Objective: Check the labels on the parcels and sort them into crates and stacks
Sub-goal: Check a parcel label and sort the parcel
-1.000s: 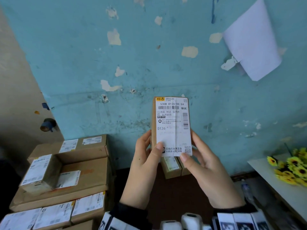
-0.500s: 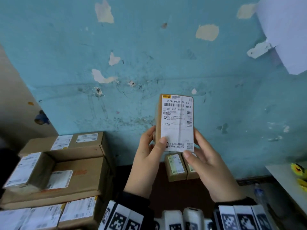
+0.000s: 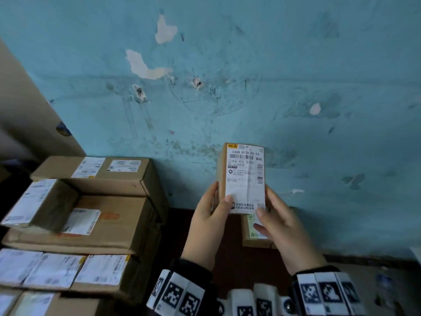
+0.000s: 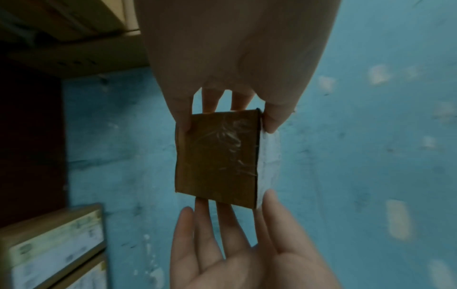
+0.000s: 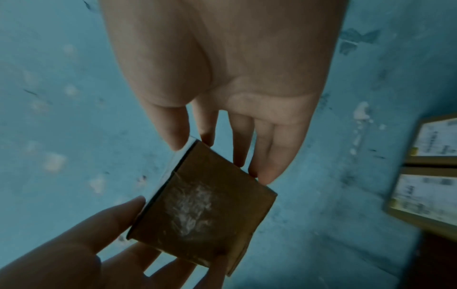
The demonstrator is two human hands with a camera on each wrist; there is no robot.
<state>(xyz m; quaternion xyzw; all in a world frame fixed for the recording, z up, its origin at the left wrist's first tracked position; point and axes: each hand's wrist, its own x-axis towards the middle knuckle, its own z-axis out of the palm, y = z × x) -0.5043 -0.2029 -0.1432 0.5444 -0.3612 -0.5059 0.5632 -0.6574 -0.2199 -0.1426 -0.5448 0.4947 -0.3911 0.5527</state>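
Both hands — left hand [image 3: 208, 221], right hand [image 3: 281, 226] — pinch the upright parcel's [image 3: 245, 179] lower edges, wall behind

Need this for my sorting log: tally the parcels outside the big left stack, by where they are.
Held parcel, in the grip of left hand and right hand: 1
Wall parcels, both seen from the right wrist: 2
Total: 3
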